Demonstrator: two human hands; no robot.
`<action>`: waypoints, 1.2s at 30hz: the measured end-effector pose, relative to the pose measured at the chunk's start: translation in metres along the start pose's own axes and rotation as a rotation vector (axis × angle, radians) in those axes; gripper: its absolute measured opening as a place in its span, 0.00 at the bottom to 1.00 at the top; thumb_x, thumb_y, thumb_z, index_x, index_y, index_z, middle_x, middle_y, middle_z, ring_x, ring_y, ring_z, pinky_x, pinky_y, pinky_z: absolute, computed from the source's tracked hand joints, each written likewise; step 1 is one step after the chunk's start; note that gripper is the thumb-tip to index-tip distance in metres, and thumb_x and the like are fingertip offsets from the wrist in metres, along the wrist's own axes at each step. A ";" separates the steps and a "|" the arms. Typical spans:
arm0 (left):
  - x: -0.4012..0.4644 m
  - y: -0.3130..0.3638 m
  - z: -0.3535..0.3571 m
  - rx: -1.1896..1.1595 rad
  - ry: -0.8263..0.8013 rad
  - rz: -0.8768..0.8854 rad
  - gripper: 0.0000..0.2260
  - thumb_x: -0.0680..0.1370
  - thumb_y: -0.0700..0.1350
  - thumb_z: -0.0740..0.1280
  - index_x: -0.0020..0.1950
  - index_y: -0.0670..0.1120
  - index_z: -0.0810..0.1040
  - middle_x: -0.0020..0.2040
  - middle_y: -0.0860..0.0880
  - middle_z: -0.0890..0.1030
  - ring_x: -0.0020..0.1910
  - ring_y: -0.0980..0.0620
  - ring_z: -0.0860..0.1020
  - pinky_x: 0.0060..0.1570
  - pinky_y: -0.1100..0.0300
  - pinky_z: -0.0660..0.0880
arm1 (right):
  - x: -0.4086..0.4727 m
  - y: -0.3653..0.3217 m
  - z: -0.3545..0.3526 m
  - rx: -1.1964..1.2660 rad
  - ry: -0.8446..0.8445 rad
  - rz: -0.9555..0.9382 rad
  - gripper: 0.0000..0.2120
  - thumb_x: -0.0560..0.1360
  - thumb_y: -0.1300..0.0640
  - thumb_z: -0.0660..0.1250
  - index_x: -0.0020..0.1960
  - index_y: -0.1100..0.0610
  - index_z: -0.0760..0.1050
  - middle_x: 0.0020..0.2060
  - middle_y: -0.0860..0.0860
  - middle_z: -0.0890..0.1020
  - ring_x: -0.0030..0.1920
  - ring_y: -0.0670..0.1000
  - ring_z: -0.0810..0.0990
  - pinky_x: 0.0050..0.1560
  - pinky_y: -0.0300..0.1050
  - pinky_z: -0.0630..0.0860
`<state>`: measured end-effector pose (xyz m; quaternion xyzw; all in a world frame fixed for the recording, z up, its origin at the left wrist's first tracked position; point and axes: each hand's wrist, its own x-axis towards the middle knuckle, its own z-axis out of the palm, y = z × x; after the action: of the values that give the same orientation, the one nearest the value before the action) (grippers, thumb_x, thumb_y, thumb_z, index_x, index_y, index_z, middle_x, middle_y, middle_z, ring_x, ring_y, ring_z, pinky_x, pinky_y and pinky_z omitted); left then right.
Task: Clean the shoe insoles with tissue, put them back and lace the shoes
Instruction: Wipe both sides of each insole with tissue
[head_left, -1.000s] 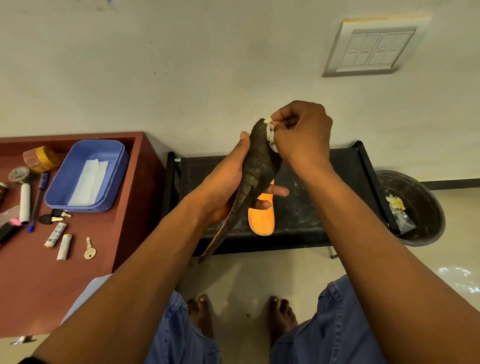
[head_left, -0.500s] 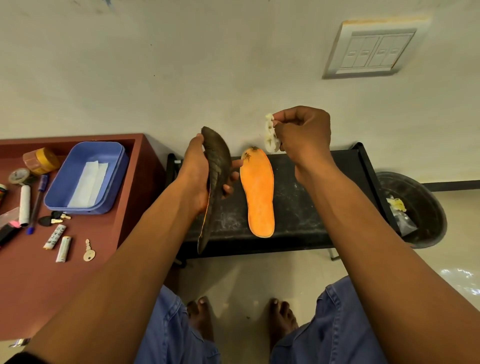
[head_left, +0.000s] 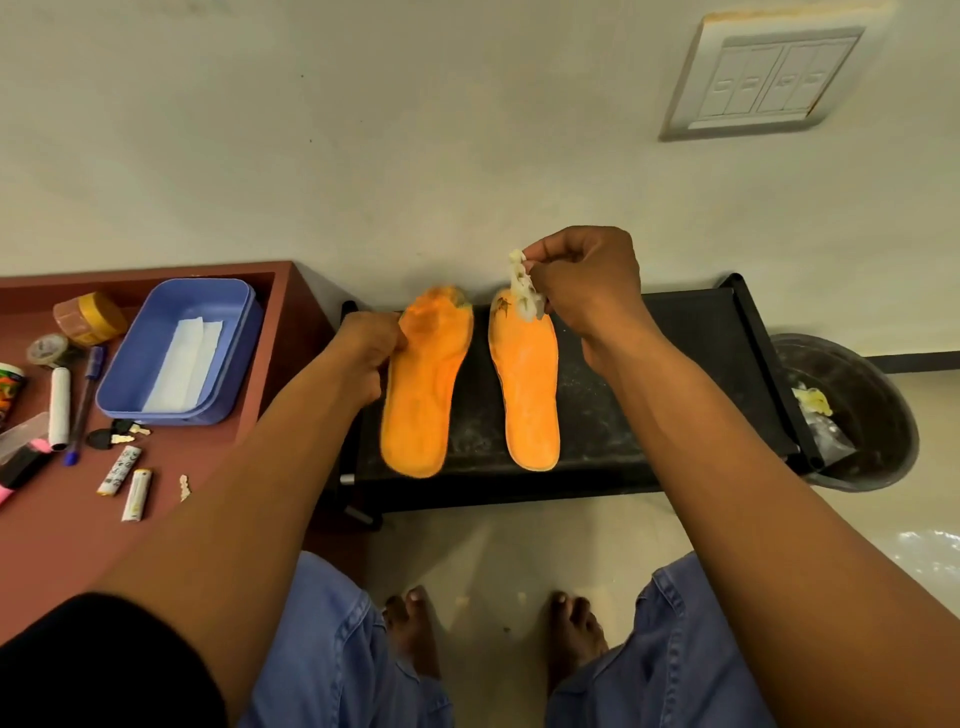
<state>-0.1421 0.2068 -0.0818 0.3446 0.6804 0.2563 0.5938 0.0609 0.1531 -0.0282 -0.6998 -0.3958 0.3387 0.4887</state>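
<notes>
Two orange insoles lie side by side on the black bench (head_left: 649, 374). The left hand (head_left: 363, 358) pinches the edge of the left insole (head_left: 421, 395). The right hand (head_left: 582, 280) pinches a crumpled tissue (head_left: 522, 288) just above the right insole (head_left: 527, 384).

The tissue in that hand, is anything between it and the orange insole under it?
Nothing visible. The right hand pinches the used tissue right over the toe end of the right insole, with only air between them.
</notes>
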 end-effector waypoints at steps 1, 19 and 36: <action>0.003 -0.002 0.000 0.014 0.010 0.002 0.20 0.77 0.30 0.59 0.64 0.43 0.80 0.57 0.41 0.82 0.57 0.40 0.80 0.43 0.49 0.78 | 0.000 0.001 0.001 -0.016 -0.009 -0.005 0.11 0.73 0.67 0.70 0.42 0.52 0.84 0.41 0.50 0.86 0.44 0.49 0.85 0.48 0.50 0.85; 0.026 -0.016 0.009 0.867 0.292 0.466 0.20 0.76 0.45 0.71 0.69 0.49 0.77 0.61 0.46 0.81 0.57 0.43 0.81 0.49 0.50 0.80 | 0.007 0.016 0.012 -0.233 -0.016 0.003 0.06 0.74 0.63 0.72 0.45 0.53 0.85 0.42 0.48 0.85 0.45 0.46 0.83 0.47 0.41 0.81; 0.011 -0.054 0.102 0.912 0.102 0.476 0.42 0.69 0.64 0.77 0.71 0.43 0.64 0.61 0.44 0.80 0.57 0.40 0.81 0.49 0.48 0.80 | 0.017 0.019 0.009 -0.357 0.043 0.028 0.05 0.75 0.62 0.73 0.46 0.53 0.84 0.46 0.50 0.85 0.47 0.50 0.83 0.47 0.41 0.79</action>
<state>-0.0510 0.1750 -0.1467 0.7006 0.6539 0.0782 0.2746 0.0655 0.1678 -0.0505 -0.7881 -0.4293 0.2546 0.3602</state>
